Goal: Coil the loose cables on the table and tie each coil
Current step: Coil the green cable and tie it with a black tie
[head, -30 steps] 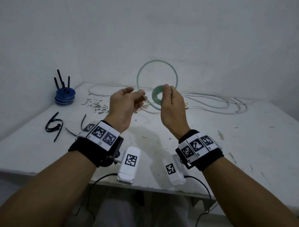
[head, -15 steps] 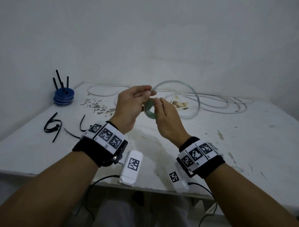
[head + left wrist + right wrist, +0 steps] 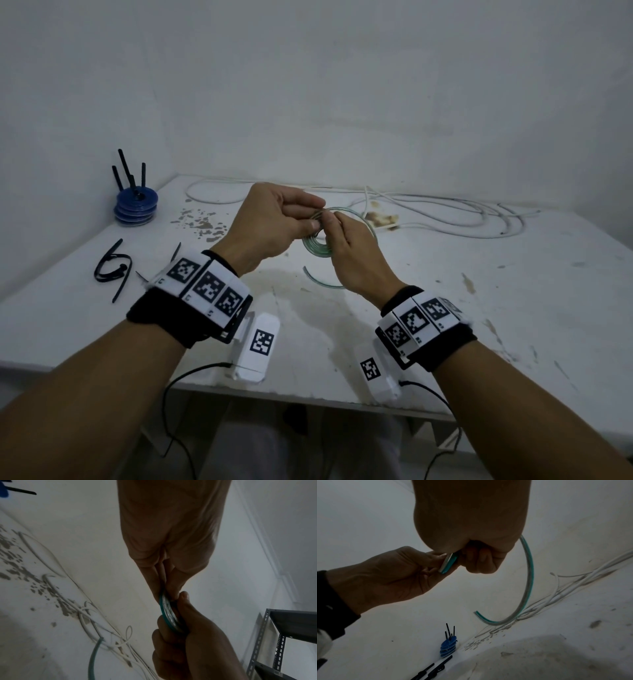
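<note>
Both my hands raised over table (image 3: 445,308), near middle. Left hand (image 3: 270,222) pinches green cable coil (image 3: 317,245) at its top rim; right hand (image 3: 352,253) clamps same coil from 3 o'clock side. Coil stands on edge between my grips. Free tail (image 3: 318,279) curves out at 6 o'clock, short, end hanging clear; right hand nearer it, I judge. White cables (image 3: 445,219) lie loose at 1 o'clock, well apart. Black ties (image 3: 113,270) at 9 o'clock, left hand closer. Room open toward near edge. Coil turn count unclear, blurred.
</note>
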The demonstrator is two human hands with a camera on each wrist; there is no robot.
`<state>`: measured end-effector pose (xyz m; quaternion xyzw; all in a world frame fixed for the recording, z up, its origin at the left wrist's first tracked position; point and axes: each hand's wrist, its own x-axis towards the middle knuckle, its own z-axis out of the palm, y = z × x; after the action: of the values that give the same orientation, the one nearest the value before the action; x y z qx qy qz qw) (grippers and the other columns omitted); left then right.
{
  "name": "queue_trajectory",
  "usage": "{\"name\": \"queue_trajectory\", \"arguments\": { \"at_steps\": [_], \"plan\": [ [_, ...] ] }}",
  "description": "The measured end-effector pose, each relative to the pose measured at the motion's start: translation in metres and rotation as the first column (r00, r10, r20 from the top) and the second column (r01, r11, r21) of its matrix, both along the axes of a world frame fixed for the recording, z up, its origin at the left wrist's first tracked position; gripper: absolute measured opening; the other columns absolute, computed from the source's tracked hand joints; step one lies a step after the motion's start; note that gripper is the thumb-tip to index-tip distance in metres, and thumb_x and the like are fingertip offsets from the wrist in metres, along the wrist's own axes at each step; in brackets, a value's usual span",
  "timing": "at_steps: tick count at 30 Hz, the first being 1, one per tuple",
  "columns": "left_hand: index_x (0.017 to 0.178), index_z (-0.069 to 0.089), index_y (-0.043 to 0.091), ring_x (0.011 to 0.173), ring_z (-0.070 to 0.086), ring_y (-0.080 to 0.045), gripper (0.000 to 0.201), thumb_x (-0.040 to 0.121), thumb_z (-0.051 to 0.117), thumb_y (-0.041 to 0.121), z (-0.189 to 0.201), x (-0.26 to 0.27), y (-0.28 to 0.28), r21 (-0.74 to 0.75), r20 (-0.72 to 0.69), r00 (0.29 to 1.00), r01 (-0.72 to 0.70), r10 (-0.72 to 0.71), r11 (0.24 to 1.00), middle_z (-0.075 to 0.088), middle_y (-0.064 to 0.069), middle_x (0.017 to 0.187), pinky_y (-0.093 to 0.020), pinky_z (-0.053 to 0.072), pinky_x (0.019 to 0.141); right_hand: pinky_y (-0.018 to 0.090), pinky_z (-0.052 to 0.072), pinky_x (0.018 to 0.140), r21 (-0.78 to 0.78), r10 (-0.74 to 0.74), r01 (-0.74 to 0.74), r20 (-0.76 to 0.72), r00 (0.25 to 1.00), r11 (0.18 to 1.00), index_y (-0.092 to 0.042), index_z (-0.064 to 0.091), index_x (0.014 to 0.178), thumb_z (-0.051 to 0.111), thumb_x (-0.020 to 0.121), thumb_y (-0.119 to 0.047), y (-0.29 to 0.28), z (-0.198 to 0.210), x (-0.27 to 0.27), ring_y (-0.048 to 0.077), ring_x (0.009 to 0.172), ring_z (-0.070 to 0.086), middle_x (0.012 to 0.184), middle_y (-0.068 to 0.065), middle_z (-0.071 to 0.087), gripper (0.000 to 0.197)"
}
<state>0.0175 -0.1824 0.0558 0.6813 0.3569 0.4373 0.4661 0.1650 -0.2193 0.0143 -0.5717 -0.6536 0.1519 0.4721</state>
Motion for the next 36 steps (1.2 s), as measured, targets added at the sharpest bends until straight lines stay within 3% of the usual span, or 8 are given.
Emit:
{"name": "queue_trajectory", "arguments": {
  "at_steps": [4,14,18,22,25,27,30,36],
  "plan": [
    [0.108,0.072,0.005,0.090,0.075,-0.019,0.032,0.079,0.075,-0.007,-0.004,-0.002,0.001,-0.068,0.026,0.999,0.036,-0.035,0.997,0.077,-0.010,0.095,-0.026,0.059,0.080,0.026,0.038,0.061,0.009,0.045,-0.044,-0.071,0.996,0.999,-0.013,0.060,0.083,0.035,0.107,-0.033,-0.002,0.000,0.002,0.004,0.058,0.045,0.064,-0.013,0.053,0.039],
    [0.107,0.071,0.001,0.079,0.076,-0.025,0.036,0.072,0.083,0.003,-0.002,-0.002,-0.001,-0.040,-0.016,0.999,0.033,-0.034,0.999,0.077,-0.012,0.084,-0.032,0.061,0.071,0.017,0.037,0.062,0.060,0.097,-0.092,-0.089,0.991,0.994,-0.028,0.059,0.081,0.036,0.108,-0.025,-0.002,0.003,0.007,-0.003,0.062,0.051,0.064,-0.024,0.055,0.035],
    [0.099,0.073,0.004,0.074,0.075,-0.025,0.029,0.072,0.083,0.000,-0.006,-0.001,0.000,-0.050,-0.040,0.998,-0.040,0.038,0.998,0.076,-0.009,0.077,-0.034,0.061,0.067,0.024,0.037,0.064,0.018,0.079,-0.081,0.081,0.994,0.997,-0.028,0.055,0.076,0.035,0.107,-0.033,0.001,0.003,0.008,0.002,0.064,0.051,0.067,-0.017,0.056,0.037],
    [0.097,0.072,0.006,0.072,0.075,-0.023,0.031,0.069,0.085,0.000,-0.009,-0.005,0.005,-0.046,-0.099,0.992,-0.083,0.078,0.995,0.076,-0.007,0.075,-0.041,0.062,0.073,0.037,0.046,0.061,-0.162,-0.031,0.079,0.276,0.961,0.984,-0.010,0.061,0.073,0.038,0.100,-0.057,-0.003,0.018,0.018,0.022,0.065,0.062,0.068,0.004,0.065,0.059],
    [0.098,0.070,0.006,0.071,0.075,-0.024,0.035,0.068,0.086,0.000,-0.009,-0.006,0.007,-0.043,-0.131,0.988,-0.084,0.078,0.995,0.076,-0.006,0.074,-0.044,0.061,0.078,0.034,0.039,0.055,-0.031,-0.234,0.268,0.395,0.888,0.963,-0.011,0.053,0.058,0.052,0.092,-0.061,-0.006,0.035,0.031,0.021,0.055,0.054,0.055,0.001,0.057,0.060],
    [0.100,0.070,0.005,0.070,0.075,-0.022,0.037,0.067,0.087,0.000,-0.008,-0.004,0.005,-0.030,-0.156,0.986,-0.072,0.067,0.997,0.076,-0.004,0.074,-0.041,0.062,0.077,0.030,0.037,0.059,0.116,-0.281,0.256,0.416,0.865,0.960,-0.020,0.055,0.071,0.064,0.085,-0.060,-0.008,0.041,0.035,0.014,0.064,0.050,0.065,-0.009,0.053,0.043],
    [0.103,0.071,0.006,0.070,0.075,-0.019,0.040,0.067,0.087,0.001,-0.007,0.002,0.002,-0.007,-0.168,0.984,-0.055,0.053,0.998,0.076,-0.003,0.074,-0.033,0.062,0.073,0.031,0.045,0.080,0.058,-0.074,0.051,0.518,0.852,0.997,-0.026,0.065,0.117,0.061,0.091,-0.050,-0.002,0.041,0.037,0.013,0.096,0.054,0.103,-0.003,0.061,0.035],
    [0.102,0.070,0.011,0.071,0.074,-0.010,0.042,0.066,0.090,0.005,-0.009,0.004,-0.001,0.013,-0.193,0.979,-0.065,0.066,0.998,0.076,0.004,0.073,-0.023,0.056,0.065,0.019,0.032,0.052,-0.079,0.133,-0.110,0.409,0.903,0.991,-0.003,0.073,0.085,0.058,0.098,-0.033,0.007,0.050,0.040,0.009,0.054,0.040,0.069,0.019,0.061,0.036]
  ]
}}
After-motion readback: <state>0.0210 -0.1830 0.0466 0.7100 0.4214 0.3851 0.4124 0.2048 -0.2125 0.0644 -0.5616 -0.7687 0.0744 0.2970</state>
